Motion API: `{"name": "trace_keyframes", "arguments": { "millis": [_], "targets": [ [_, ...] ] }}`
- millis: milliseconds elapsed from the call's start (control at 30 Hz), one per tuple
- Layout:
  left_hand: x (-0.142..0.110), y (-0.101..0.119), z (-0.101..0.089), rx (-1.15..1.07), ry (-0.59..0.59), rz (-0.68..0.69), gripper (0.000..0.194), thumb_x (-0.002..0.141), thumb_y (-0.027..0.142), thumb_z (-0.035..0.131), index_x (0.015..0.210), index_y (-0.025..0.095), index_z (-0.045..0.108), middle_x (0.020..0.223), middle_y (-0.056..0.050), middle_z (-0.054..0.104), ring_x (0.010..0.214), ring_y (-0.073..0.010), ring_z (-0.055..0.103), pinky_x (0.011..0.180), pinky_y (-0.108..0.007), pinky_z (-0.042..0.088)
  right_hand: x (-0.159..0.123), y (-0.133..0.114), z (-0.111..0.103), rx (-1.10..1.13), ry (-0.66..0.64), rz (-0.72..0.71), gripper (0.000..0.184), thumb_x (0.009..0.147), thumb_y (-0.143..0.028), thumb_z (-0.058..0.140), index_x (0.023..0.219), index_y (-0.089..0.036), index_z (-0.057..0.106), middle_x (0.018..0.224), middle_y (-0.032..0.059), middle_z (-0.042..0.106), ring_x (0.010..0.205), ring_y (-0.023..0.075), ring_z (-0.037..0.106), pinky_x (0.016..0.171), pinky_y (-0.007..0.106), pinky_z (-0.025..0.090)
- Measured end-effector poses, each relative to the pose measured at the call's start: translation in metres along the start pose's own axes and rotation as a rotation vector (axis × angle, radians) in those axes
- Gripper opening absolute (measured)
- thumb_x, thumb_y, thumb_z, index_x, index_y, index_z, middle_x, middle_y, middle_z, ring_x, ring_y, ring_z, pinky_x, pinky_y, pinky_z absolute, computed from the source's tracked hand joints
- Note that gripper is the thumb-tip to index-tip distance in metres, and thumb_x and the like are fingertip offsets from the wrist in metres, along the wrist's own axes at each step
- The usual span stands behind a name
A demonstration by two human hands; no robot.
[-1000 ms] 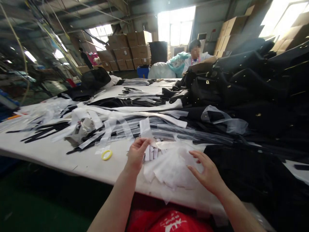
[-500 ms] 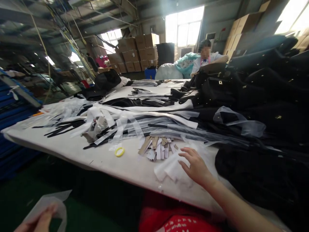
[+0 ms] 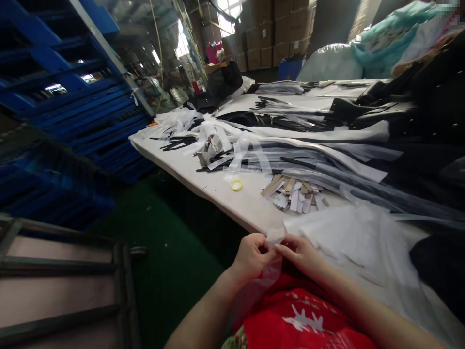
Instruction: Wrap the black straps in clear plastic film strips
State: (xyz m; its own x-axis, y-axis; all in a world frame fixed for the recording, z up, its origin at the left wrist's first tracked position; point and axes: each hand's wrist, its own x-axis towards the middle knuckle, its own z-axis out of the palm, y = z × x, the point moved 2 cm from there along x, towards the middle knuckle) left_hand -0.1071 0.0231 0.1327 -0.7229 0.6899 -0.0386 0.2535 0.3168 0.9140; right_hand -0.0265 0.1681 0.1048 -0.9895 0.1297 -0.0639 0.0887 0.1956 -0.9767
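Observation:
My left hand (image 3: 253, 254) and my right hand (image 3: 298, 249) meet at the near edge of the table, fingertips almost touching. Both pinch a translucent white plastic strip (image 3: 273, 271). One short end sticks up between the fingers, and the rest hangs down in front of the red apron (image 3: 301, 320). Just beyond my right hand lies a pile of white translucent sheets (image 3: 348, 232). A heap of small cardboard and paper strips (image 3: 296, 194) sits behind the hands, and a yellow tape ring (image 3: 237, 185) is to its left.
Long black and clear strips (image 3: 327, 160) stretch across the white table (image 3: 218, 194). Black bags (image 3: 428, 92) are piled at the right. Blue pallets (image 3: 90, 126) stand at the left, above a metal-framed cart (image 3: 61, 281). Cardboard boxes (image 3: 276, 34) are stacked at the back.
My left hand has come up from the lower left with the strip. My right hand has left the white sheets and closed on the strip too. The view has swung left.

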Motion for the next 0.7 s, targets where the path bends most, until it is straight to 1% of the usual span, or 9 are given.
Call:
{"name": "trace_keyframes", "arguments": {
  "millis": [133, 200, 300, 333, 400, 467, 533, 600, 700],
  "targets": [
    [0.006, -0.003, 0.006, -0.038, -0.130, -0.030, 0.035, 0.068, 0.046, 0.080, 0.069, 0.014, 0.066, 0.065, 0.000, 0.059, 0.060, -0.0122, 0.049, 0.054, -0.022, 0.035, -0.002, 0.002, -0.010, 0.004, 0.120, 0.012, 0.035, 0.090, -0.047, 0.058, 0.080, -0.018, 0.075, 0.080, 0.0042, 0.069, 0.077, 0.0178, 0.063, 0.072, 0.028, 0.051],
    [0.013, -0.005, 0.008, -0.088, -0.167, -0.015, 0.044, 0.073, 0.057, 0.073, 0.073, 0.013, 0.068, 0.071, -0.002, 0.062, 0.065, -0.0145, 0.053, 0.058, -0.023, 0.038, -0.005, -0.006, -0.015, -0.046, 0.173, -0.040, 0.032, 0.090, -0.046, 0.059, 0.084, -0.020, 0.077, 0.085, 0.0054, 0.068, 0.081, 0.0180, 0.063, 0.075, 0.028, 0.051],
    [0.021, -0.010, 0.017, -0.353, -0.239, -0.140, 0.063, 0.084, 0.069, 0.051, 0.066, 0.011, 0.069, 0.066, -0.006, 0.064, 0.063, -0.0161, 0.057, 0.060, -0.026, 0.043, -0.012, -0.020, -0.015, -0.103, 0.097, -0.085, 0.026, 0.091, -0.041, 0.059, 0.091, -0.023, 0.078, 0.089, 0.0043, 0.069, 0.081, 0.0172, 0.063, 0.075, 0.027, 0.051],
    [0.023, -0.012, 0.020, -0.465, -0.245, -0.210, 0.063, 0.082, 0.070, 0.054, 0.066, 0.011, 0.070, 0.063, -0.006, 0.065, 0.061, -0.0160, 0.057, 0.059, -0.026, 0.044, -0.015, -0.022, -0.014, -0.112, 0.052, -0.080, 0.025, 0.091, -0.039, 0.058, 0.090, -0.023, 0.078, 0.086, 0.0034, 0.069, 0.078, 0.0166, 0.063, 0.073, 0.026, 0.050],
    [0.026, -0.012, 0.025, -0.636, -0.182, -0.303, 0.054, 0.072, 0.064, 0.071, 0.072, 0.010, 0.073, 0.064, -0.006, 0.068, 0.059, -0.0154, 0.059, 0.058, -0.026, 0.045, -0.019, -0.023, -0.012, -0.114, -0.021, -0.035, 0.026, 0.092, -0.037, 0.057, 0.082, -0.022, 0.076, 0.077, 0.0017, 0.068, 0.070, 0.0154, 0.061, 0.065, 0.025, 0.049],
    [0.029, -0.009, 0.025, -0.711, -0.074, -0.310, 0.045, 0.065, 0.053, 0.082, 0.075, 0.009, 0.074, 0.069, -0.007, 0.070, 0.060, -0.0148, 0.060, 0.057, -0.025, 0.046, -0.022, -0.019, -0.011, -0.094, -0.046, 0.023, 0.029, 0.092, -0.037, 0.056, 0.075, -0.020, 0.073, 0.069, 0.0008, 0.065, 0.064, 0.0148, 0.059, 0.060, 0.024, 0.046],
    [0.031, -0.005, 0.025, -0.729, -0.030, -0.287, 0.041, 0.064, 0.048, 0.084, 0.072, 0.010, 0.073, 0.068, -0.007, 0.070, 0.058, -0.0135, 0.059, 0.055, -0.024, 0.045, -0.022, -0.014, -0.013, -0.070, -0.028, 0.060, 0.029, 0.092, -0.037, 0.055, 0.074, -0.020, 0.071, 0.068, 0.0008, 0.065, 0.063, 0.0148, 0.058, 0.059, 0.024, 0.046],
    [0.032, 0.001, 0.026, -0.716, -0.038, -0.263, 0.040, 0.064, 0.047, 0.084, 0.065, 0.011, 0.069, 0.061, -0.004, 0.066, 0.053, -0.0113, 0.055, 0.052, -0.022, 0.042, -0.023, -0.011, -0.015, -0.055, -0.006, 0.071, 0.026, 0.091, -0.035, 0.054, 0.077, -0.019, 0.070, 0.071, 0.0013, 0.066, 0.065, 0.0147, 0.058, 0.060, 0.024, 0.045],
    [0.033, 0.009, 0.028, -0.650, -0.039, -0.241, 0.041, 0.064, 0.045, 0.085, 0.057, 0.012, 0.062, 0.053, 0.001, 0.059, 0.049, -0.0086, 0.048, 0.048, -0.020, 0.038, -0.024, -0.011, -0.019, -0.048, 0.031, 0.088, 0.020, 0.086, -0.028, 0.057, 0.072, -0.017, 0.066, 0.066, 0.0002, 0.063, 0.062, 0.0130, 0.055, 0.056, 0.022, 0.043]
  ]
}}
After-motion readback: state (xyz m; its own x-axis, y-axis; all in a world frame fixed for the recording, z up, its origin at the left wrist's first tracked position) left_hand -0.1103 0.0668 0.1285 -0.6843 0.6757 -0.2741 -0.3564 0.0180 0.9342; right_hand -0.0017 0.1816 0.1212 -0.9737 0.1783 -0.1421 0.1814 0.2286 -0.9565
